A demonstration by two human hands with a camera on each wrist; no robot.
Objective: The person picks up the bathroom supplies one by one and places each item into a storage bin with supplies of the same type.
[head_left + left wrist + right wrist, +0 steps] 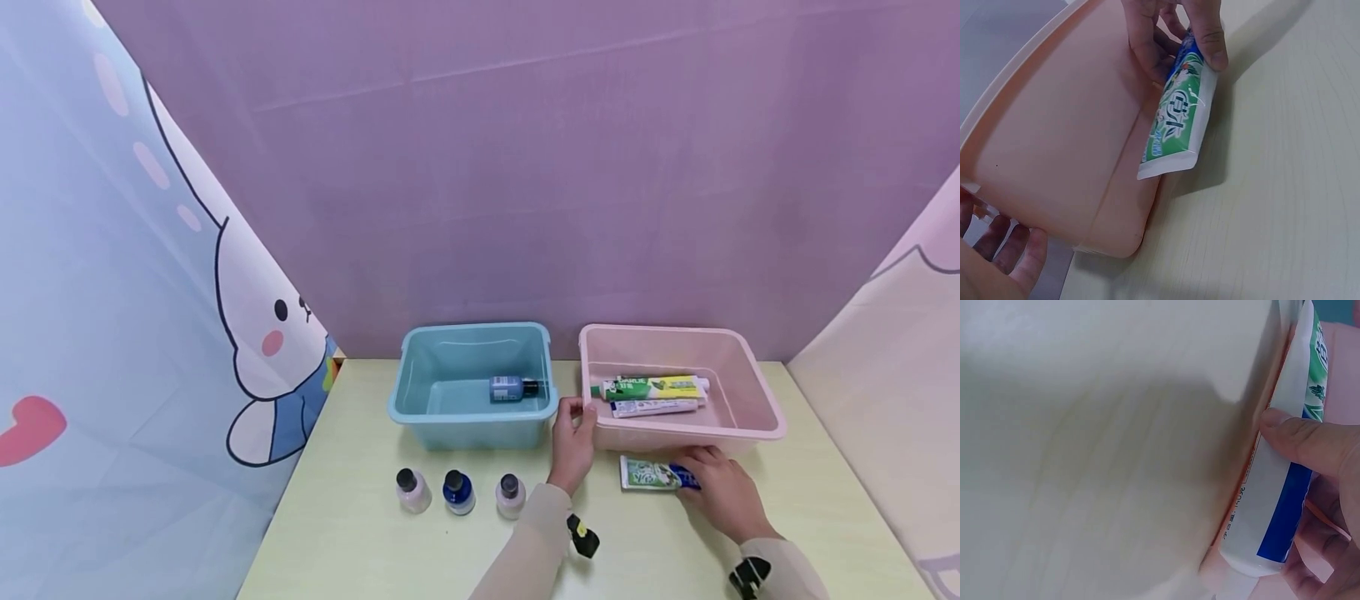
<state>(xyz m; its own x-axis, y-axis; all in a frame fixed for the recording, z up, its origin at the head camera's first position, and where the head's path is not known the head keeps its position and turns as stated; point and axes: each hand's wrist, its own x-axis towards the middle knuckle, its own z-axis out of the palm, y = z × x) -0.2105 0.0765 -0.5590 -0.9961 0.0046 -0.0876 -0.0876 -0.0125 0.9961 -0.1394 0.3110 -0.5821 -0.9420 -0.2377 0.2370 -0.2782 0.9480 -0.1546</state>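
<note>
My right hand (722, 492) pinches a green, white and blue toothpaste tube (651, 474), held just in front of the pink bin (678, 433). The right wrist view shows the thumb across the white side of the tube (1266, 500). At the bin's front left corner, my left hand (573, 446) grips the edge; its fingers (1029, 256) also appear in the left wrist view. Inside the pink bin lie a green and yellow toothpaste tube (656, 388) and a slimmer white and purple tube (654, 407).
Left of the pink bin stands a blue bin (480, 429) with a blue bottle (506, 388) lying in it. In front are a pale pink bottle (414, 493), a dark blue bottle (459, 495) and another pale bottle (511, 498). A purple cloth (525, 183) hangs behind the table.
</note>
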